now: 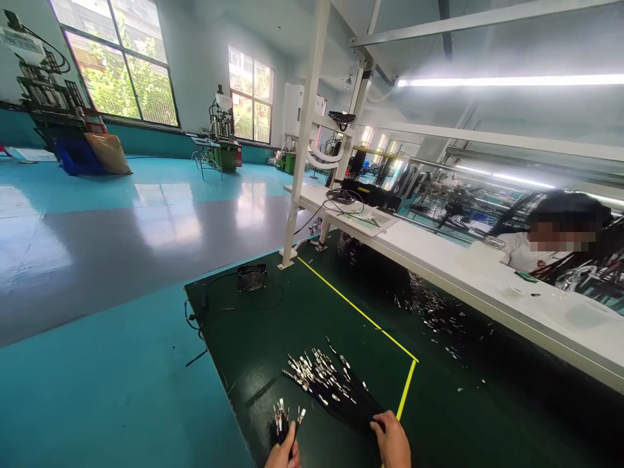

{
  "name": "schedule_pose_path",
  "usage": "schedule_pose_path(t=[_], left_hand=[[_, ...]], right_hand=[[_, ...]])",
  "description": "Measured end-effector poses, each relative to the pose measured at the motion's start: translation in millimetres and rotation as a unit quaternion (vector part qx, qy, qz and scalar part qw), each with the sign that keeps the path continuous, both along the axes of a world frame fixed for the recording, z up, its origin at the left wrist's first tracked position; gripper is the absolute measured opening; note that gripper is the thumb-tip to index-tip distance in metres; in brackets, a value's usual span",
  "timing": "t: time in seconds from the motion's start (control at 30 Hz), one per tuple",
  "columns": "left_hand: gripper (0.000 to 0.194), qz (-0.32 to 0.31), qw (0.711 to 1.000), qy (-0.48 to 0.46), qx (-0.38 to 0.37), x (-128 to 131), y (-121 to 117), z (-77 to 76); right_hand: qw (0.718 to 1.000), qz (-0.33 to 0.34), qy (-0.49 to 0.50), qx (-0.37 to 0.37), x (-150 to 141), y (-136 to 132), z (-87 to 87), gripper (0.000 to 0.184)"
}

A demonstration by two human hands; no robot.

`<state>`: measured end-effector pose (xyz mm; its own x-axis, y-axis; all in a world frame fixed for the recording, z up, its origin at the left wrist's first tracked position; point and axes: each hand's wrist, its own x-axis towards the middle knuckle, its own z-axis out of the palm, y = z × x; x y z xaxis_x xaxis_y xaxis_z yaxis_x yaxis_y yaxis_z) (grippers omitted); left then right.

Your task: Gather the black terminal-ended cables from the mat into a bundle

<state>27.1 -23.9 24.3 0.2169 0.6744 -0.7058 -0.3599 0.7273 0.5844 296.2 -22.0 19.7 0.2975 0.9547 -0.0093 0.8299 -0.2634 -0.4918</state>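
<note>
My left hand [283, 455] sits at the bottom edge, shut on a small bunch of black cables with metal plug ends [285, 417] that stick up and away from me. My right hand [394, 441] rests just to the right, fingers on the near end of a larger fan of black cables with metal connectors [325, 383] spread on the dark green mat [273, 338]. The lower parts of both hands are cut off by the frame.
A yellow tape line [361, 313] crosses the mat. A small black fan [252, 276] and loose cords lie at its far left. A long white workbench [468, 279] runs on the right with another person [541, 244] behind it. Machines stand by the far windows.
</note>
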Motion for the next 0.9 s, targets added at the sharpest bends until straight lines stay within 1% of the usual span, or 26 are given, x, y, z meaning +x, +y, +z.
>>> schedule_pose_path(t=[0.07, 0.13, 0.2, 0.33, 0.47, 0.53, 0.6, 0.67, 0.73, 0.8, 0.9], left_hand=[[0.063, -0.014, 0.999, -0.027, -0.016, 0.8, 0.4, -6.4], [0.064, -0.008, 0.999, -0.043, -0.026, 2.5, 0.3, -10.6], [0.063, 0.003, 0.998, -0.047, -0.032, 4.6, 0.1, -12.4], [0.062, 0.001, 0.998, -0.051, -0.036, 7.2, 1.5, -14.0], [0.064, 0.002, 0.998, -0.052, -0.047, 6.5, 5.0, -17.7], [0.063, 0.005, 0.997, -0.056, -0.051, 6.2, 6.1, -19.7], [0.063, 0.006, 0.997, -0.060, -0.055, 6.5, 6.3, -21.5], [0.063, 0.011, 0.996, -0.062, -0.059, 7.3, 5.9, -22.7], [0.063, 0.013, 0.996, -0.064, -0.059, 7.9, 5.4, -22.9], [0.063, 0.012, 0.996, -0.068, -0.056, 8.0, 5.2, -21.9], [0.063, 0.005, 0.996, -0.070, -0.057, 7.4, 5.2, -18.8]], right_hand=[[1.000, -0.015, 0.012, -0.008, -1.5, -3.3, 3.9, 0.021], [0.999, -0.022, 0.029, -0.015, -1.7, -5.8, 8.0, 0.021], [0.998, -0.034, 0.048, -0.024, -1.2, -6.8, 10.4, 0.020], [0.991, -0.068, 0.107, -0.046, 0.8, -4.4, 10.7, 0.021], [0.979, -0.103, 0.173, -0.025, 2.4, -1.0, 16.0, 0.024], [0.977, -0.114, 0.180, -0.018, 2.6, -0.6, 20.7, 0.023], [0.983, -0.097, 0.150, -0.030, 2.5, -1.8, 23.0, 0.020], [0.993, -0.058, 0.089, -0.045, 2.4, -5.0, 20.3, 0.017], [0.998, -0.012, 0.025, -0.051, 2.6, -9.3, 12.9, 0.015], [0.998, 0.028, -0.023, -0.054, 3.0, -13.7, 3.5, 0.017], [0.993, 0.065, -0.081, -0.061, 3.0, -17.9, -7.8, 0.021]])
